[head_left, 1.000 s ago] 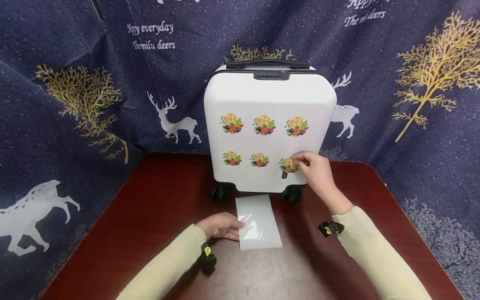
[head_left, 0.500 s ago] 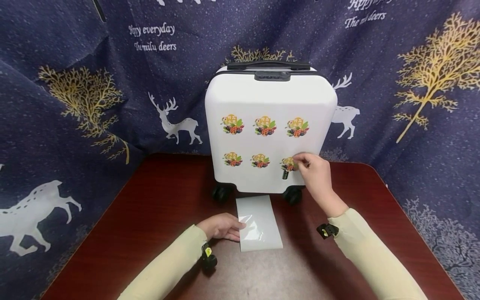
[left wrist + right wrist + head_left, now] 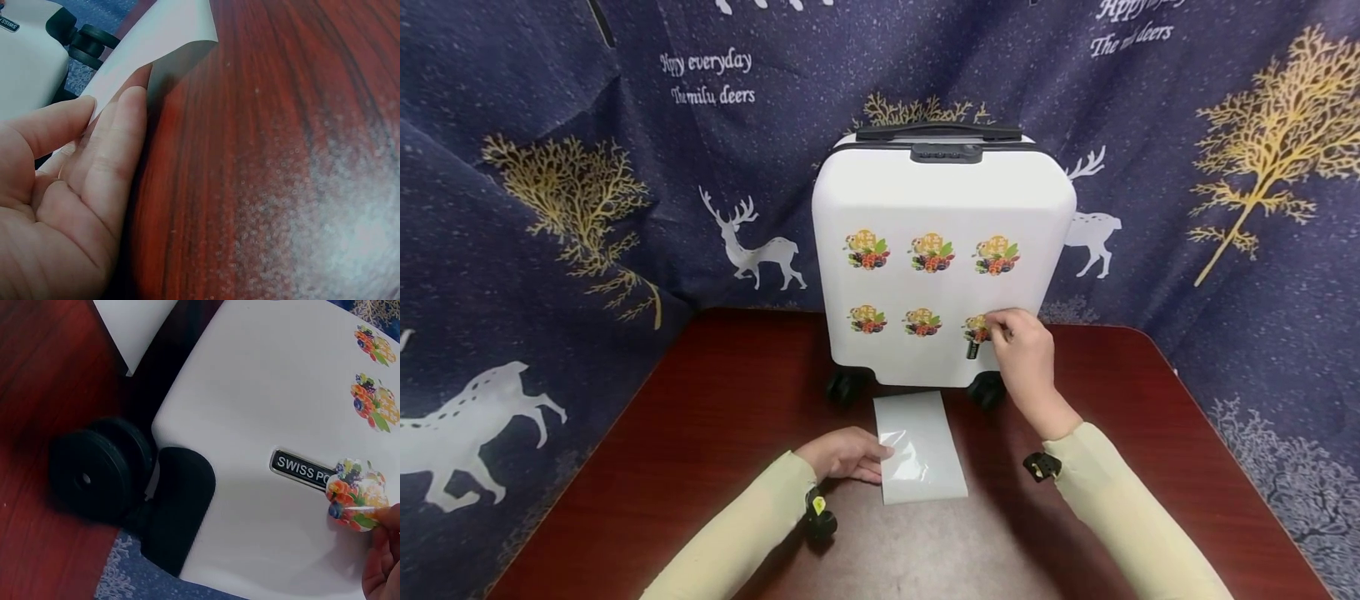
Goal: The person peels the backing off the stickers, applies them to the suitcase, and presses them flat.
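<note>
A white suitcase (image 3: pixel 943 187) stands upright with fruit-print stickers on its front in two rows. My right hand (image 3: pixel 1026 350) pinches the edge of the lower right sticker (image 3: pixel 356 494) between thumb and fingers. In the right wrist view that sticker overlaps one end of the black logo plate (image 3: pixel 300 467), and its pinched edge looks bent away from the shell. On the table, my left hand (image 3: pixel 846 454) holds the left edge of a glossy white sheet (image 3: pixel 919 450), thumb above and fingers beneath. The left wrist view shows the sheet's near corner raised off the wood.
A dark red wooden table (image 3: pixel 737 375) carries the suitcase on its black wheels (image 3: pixel 847 385). Directly behind hangs a blue cloth (image 3: pixel 760 150) printed with deer and trees. Black cameras are strapped to both wrists.
My right wrist and forearm have swung left and slightly down, while the fingers keep their pinch on the sticker. The left hand and sheet stay in place.
</note>
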The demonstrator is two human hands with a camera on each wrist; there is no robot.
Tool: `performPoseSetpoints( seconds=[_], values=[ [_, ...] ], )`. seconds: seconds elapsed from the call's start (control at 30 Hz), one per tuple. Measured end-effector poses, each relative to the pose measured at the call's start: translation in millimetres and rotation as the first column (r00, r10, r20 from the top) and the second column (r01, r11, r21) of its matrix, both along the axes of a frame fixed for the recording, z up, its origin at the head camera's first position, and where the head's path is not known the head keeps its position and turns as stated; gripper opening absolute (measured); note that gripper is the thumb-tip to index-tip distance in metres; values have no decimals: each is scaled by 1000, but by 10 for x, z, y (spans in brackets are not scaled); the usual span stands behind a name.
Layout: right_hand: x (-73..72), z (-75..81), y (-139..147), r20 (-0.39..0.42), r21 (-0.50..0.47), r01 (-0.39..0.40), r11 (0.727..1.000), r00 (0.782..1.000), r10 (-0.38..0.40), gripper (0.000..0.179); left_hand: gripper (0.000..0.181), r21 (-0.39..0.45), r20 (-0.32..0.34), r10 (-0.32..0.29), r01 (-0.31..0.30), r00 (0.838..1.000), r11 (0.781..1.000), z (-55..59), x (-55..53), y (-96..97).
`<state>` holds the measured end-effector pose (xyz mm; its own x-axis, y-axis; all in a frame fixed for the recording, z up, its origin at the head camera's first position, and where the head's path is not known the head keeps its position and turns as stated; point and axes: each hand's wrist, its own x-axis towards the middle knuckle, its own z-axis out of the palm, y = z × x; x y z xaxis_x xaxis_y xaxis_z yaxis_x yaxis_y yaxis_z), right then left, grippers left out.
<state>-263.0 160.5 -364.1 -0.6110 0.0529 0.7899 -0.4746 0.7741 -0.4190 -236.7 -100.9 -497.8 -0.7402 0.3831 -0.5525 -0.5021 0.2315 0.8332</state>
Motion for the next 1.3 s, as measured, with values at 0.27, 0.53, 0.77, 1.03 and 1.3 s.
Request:
performPoseSetpoints(
  seconds=[0.27,0.53,0.77,1.03,1.3],
  values=[
    [-34,-67,-16,-51,-33,-5,999,999,4,10,15,4,4,-12,11,1000,1000,3,0,-5],
    [-64,-87,-8,-95,-48,-13,999,995,9,5,17,9,7,-28,28,1000,1000,2,-16,-13],
    [-71,-82,33,-107,44,45,998,993,-40,5,16,5,10,-29,29,1000,1000,11,-3,-13],
    [-82,-103,60,-138,54,108,993,985,-100,4,13,14,8,-28,28,1000,1000,0,-4,-10],
    [-35,-138,96,-73,65,123,990,990,-118,8,14,8,5,-30,30,1000,1000,14,0,-7]
  ],
)
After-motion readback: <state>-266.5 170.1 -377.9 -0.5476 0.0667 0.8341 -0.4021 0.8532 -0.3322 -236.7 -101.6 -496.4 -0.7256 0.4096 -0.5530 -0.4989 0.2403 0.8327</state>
